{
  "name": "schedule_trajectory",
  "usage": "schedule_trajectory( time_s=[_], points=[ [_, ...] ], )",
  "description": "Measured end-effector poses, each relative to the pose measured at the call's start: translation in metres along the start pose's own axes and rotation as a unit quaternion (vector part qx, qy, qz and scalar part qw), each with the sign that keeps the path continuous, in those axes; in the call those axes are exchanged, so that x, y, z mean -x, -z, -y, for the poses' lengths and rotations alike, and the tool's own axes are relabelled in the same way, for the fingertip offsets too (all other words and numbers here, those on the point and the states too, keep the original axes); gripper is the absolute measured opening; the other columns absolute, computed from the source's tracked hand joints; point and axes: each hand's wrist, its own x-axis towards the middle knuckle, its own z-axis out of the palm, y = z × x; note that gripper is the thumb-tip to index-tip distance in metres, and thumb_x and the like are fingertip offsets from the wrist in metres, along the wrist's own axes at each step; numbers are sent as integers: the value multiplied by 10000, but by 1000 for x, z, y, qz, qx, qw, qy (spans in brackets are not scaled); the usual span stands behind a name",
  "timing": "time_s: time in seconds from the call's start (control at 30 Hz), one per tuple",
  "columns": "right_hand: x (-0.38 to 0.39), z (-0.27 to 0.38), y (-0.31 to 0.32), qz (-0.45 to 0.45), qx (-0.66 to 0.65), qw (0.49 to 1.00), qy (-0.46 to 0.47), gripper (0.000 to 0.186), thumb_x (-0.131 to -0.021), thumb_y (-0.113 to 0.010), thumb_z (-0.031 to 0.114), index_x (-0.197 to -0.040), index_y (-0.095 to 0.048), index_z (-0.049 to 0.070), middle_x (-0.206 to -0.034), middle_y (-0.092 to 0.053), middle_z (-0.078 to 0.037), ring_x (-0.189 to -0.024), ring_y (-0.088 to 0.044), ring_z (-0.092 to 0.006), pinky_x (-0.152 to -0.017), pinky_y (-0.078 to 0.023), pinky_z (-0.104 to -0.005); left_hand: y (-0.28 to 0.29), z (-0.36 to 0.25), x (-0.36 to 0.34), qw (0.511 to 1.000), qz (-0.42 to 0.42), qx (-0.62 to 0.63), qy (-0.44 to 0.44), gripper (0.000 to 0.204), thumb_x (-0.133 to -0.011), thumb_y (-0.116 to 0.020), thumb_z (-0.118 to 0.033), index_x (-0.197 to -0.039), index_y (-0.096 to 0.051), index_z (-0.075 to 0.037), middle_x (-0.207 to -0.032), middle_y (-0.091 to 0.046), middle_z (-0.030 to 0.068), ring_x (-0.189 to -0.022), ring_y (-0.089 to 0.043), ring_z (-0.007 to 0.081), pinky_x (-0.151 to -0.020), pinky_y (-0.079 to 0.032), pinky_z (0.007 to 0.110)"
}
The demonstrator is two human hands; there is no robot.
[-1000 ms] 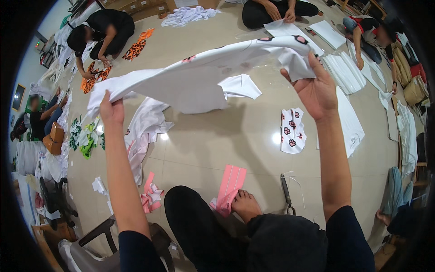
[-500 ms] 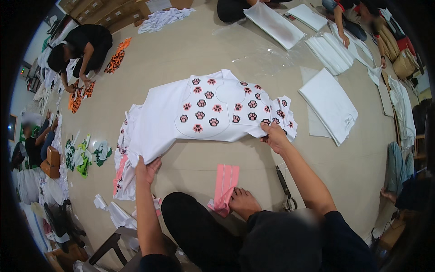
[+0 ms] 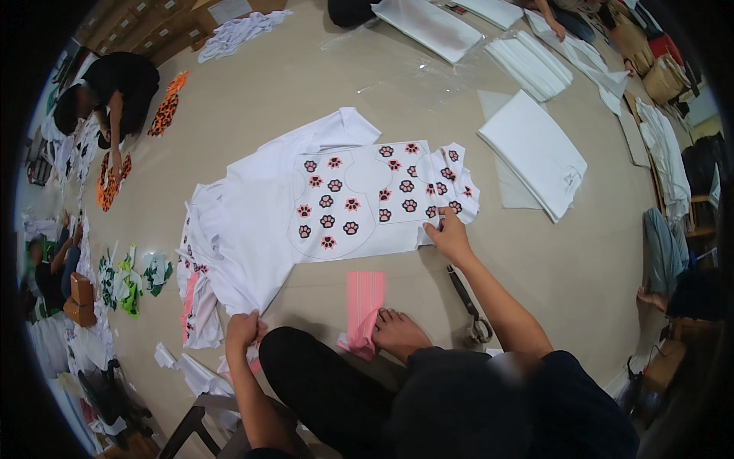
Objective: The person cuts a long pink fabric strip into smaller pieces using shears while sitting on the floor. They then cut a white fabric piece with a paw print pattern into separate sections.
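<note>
White fabric [image 3: 260, 199] printed with pink-and-black paw prints lies spread on the floor before me, with thin outlines of pattern pieces drawn on it. My left hand [image 3: 244, 332] is closed on its near left corner and pulls the cloth taut toward me. At the right, my right hand [image 3: 449, 236] pinches the near edge beside the paw prints. Scissors [image 3: 470, 310] with a black handle lie on the floor by my right forearm. A pink striped cloth strip [image 3: 365, 302] lies in front of my bare foot [image 3: 401, 330], partly bunched against the toes.
Folded white fabric [image 3: 535, 157] lies at the right, with more white stacks [image 3: 527, 65] behind it. A person [image 3: 115, 99] at far left handles orange spotted pieces [image 3: 113, 180]. Green scraps [image 3: 130, 279] lie at left, above a dark chair [image 3: 191, 428].
My left hand has drawn the fabric's left corner down toward my knee, and the printed part now lies flatter. The whole view has shifted slightly. My right hand keeps its hold on the edge.
</note>
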Motion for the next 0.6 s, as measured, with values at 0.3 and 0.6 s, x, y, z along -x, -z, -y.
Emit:
schedule_trajectory(
  time_s=[0.3,0.6],
  points=[
    [0,26,14,-118,206,954,185,436,-917,-693,121,-1322,-604,-10,-1074,-668,-190,-1015,-653,-339,-866,-526,-439,-9,-77,-89,856,-236,-45,-458,606,-1040,-590,-301,-1560,-409,-50,-1592,-412,245,-1489,-366,423,-1202,-337,487],
    [-41,-38,48,-142,351,895,236,441,-994,-603,143,-1425,-586,47,-1472,-537,-194,-1363,-489,-400,-1149,-377,-507,-62,-36,-157,940,-225,-133,-222,790,-1084,-429,-502,-1685,-102,-105,-1749,-78,198,-1594,-47,476,-1246,-109,669]
  ],
)
